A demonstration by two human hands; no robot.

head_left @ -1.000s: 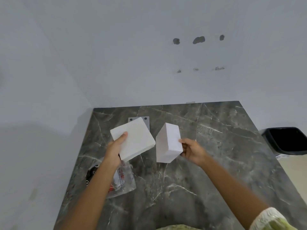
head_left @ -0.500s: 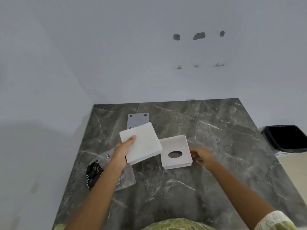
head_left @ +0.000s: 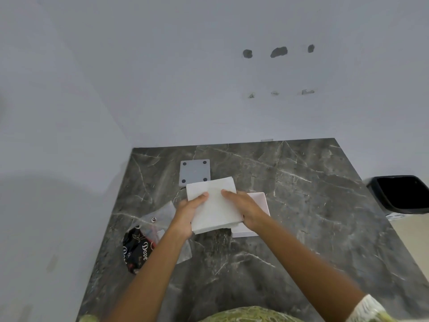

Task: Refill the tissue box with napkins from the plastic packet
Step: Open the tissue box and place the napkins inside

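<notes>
A thick white stack of napkins (head_left: 214,205) is held above the dark marble table (head_left: 301,217). My left hand (head_left: 189,211) grips its left edge and my right hand (head_left: 246,209) grips its right edge, thumbs on top. The white tissue box (head_left: 260,201) lies on the table just right of and partly under the stack and my right hand; its hole is hidden. The plastic packet (head_left: 148,231), clear with a dark printed part, lies flat at the left under my left forearm.
A grey square plate (head_left: 194,170) with dark dots at its corners lies behind the napkins. A black bin (head_left: 401,194) stands off the table's right edge. White walls close the back and left.
My right hand set the tissue box down on the table, then moved left onto the napkin stack. The stack shifted right, now held by both hands over the box's left side.
</notes>
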